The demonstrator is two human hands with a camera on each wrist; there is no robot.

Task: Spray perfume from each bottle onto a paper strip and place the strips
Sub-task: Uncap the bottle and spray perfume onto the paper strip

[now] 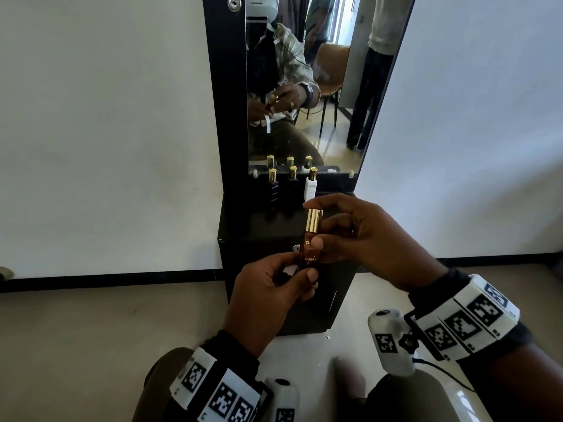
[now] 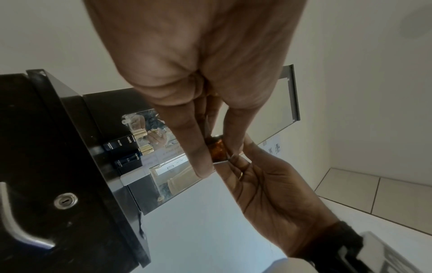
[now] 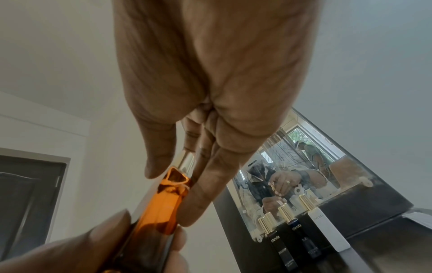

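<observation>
An amber perfume bottle with a gold cap is held upright in front of the black cabinet. My left hand grips its lower half, and a bit of white paper strip shows between those fingers. My right hand pinches the top: thumb on the glass just under the cap, index finger curled over the cap. The right wrist view shows the amber bottle between my right fingers. In the left wrist view only a short piece of the bottle shows.
Three capped bottles stand on the cabinet top by the mirror: a black one, a dark one and a white one. The cabinet door has a lock and a handle. Pale floor tiles lie below.
</observation>
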